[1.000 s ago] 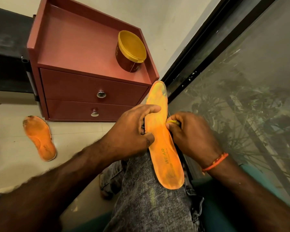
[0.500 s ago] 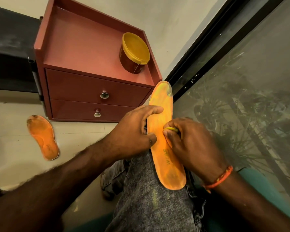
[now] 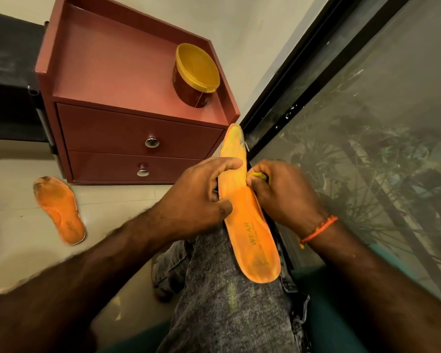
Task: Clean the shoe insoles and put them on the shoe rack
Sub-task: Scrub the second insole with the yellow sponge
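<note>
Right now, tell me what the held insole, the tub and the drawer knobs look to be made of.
Held insole: likely foam under matte orange fabric; it is thin with printed lettering.
Tub: probably plastic, with a yellow snap lid and a glossy red label.
Drawer knobs: polished metal by look, showing mirror-like highlights.

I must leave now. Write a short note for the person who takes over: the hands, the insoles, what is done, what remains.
Left hand grips the insole on the knee at its left edge.
Right hand pinches a small yellow cleaning piece against its right edge.
Second insole lies on the floor, its toe end dirty.
Yellow-lidded tub stands on the red cabinet.
Done: nothing is on a rack.
Left: finish this insole, clean the other, rack both.
</note>
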